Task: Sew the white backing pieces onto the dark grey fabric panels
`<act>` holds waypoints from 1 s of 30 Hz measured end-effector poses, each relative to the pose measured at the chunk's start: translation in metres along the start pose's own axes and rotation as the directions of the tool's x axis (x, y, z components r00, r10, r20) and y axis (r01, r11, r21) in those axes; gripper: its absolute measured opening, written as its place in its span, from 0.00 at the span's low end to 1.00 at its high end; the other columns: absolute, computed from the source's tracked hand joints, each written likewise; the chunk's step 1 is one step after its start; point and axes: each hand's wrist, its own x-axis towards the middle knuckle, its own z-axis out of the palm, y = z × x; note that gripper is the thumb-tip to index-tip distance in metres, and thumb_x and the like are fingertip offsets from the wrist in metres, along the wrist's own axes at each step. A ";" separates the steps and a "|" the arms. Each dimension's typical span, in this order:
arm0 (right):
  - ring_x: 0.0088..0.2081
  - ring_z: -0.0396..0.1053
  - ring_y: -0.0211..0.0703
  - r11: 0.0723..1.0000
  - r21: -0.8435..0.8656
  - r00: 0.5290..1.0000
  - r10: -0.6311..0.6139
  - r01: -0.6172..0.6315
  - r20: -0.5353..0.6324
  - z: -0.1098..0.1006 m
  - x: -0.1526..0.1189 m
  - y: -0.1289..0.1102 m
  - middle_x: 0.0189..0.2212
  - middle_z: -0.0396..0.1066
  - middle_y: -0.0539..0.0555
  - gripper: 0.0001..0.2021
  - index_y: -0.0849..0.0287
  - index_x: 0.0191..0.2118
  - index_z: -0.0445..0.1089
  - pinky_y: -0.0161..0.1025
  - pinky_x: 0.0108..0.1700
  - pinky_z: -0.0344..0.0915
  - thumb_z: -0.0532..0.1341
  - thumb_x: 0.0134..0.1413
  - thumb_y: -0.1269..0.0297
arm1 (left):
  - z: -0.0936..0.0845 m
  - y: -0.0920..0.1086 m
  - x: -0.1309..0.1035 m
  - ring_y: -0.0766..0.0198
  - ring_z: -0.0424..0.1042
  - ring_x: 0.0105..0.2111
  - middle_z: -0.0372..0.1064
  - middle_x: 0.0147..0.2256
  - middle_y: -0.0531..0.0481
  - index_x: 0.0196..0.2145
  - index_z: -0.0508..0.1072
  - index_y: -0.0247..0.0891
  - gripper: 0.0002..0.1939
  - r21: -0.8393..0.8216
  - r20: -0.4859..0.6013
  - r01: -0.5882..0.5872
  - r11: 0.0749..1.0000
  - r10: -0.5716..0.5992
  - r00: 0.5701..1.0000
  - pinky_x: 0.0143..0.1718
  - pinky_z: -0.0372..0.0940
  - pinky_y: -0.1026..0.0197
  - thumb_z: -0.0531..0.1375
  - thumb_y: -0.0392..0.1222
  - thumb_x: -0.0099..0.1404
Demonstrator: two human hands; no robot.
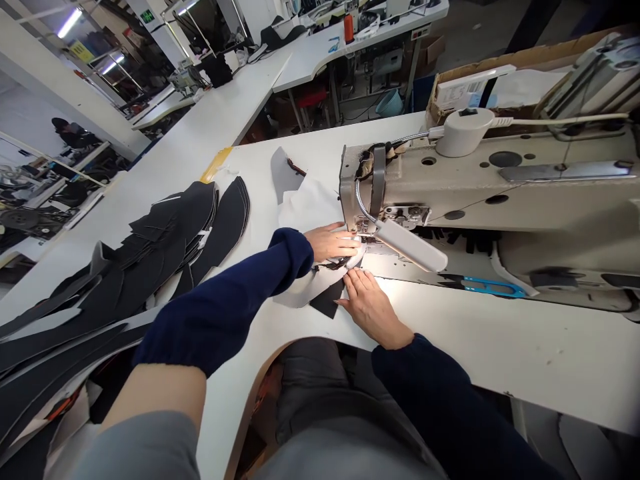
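My left hand (330,243) lies flat on the fabric beside the needle area of a sewing machine (470,193), its fingers stretched toward the presser foot. My right hand (371,308) rests nearer to me, fingers extended, with the tips on the cloth's edge just in front of the machine. Under and between both hands are a light grey fabric piece (305,288) and a dark fabric piece (327,300). The needle itself is too small to make out. Past my left hand, more pale fabric (307,207) spreads over the table.
Stacks of dark cut pieces (165,233) cover the table's left side. A white lamp (413,247) hangs before the machine head. Blue thread snips (493,287) lie under the machine arm. Behind it stands a cardboard box (530,63). Another person (75,133) sits far left.
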 end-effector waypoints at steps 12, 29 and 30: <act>0.58 0.56 0.62 1.000 -0.029 0.999 0.002 -0.001 0.037 -0.004 -0.013 0.016 0.55 0.61 0.73 0.26 0.81 0.55 0.62 0.55 0.60 0.53 0.53 0.62 0.58 | 0.027 0.007 0.012 0.56 0.61 0.52 0.67 0.51 0.46 0.52 0.69 0.42 0.17 -0.020 -0.128 0.163 0.986 -0.164 0.978 0.59 0.43 0.47 0.56 0.46 0.66; 0.60 0.53 0.63 1.000 0.007 1.000 -0.010 0.010 0.013 -0.006 -0.009 0.021 0.57 0.58 0.74 0.26 0.80 0.56 0.60 0.55 0.60 0.53 0.55 0.61 0.59 | 0.023 0.015 0.009 0.56 0.59 0.54 0.65 0.54 0.47 0.52 0.69 0.42 0.17 -0.109 -0.113 0.272 0.956 -0.283 0.952 0.56 0.51 0.52 0.55 0.44 0.66; 0.60 0.53 0.63 1.000 0.004 1.000 -0.013 0.013 0.016 -0.006 -0.009 0.020 0.56 0.59 0.74 0.26 0.80 0.56 0.60 0.55 0.60 0.53 0.54 0.62 0.59 | 0.021 0.019 0.008 0.56 0.59 0.53 0.64 0.54 0.46 0.51 0.69 0.41 0.17 -0.114 -0.113 0.261 0.958 -0.274 0.955 0.55 0.53 0.54 0.53 0.44 0.67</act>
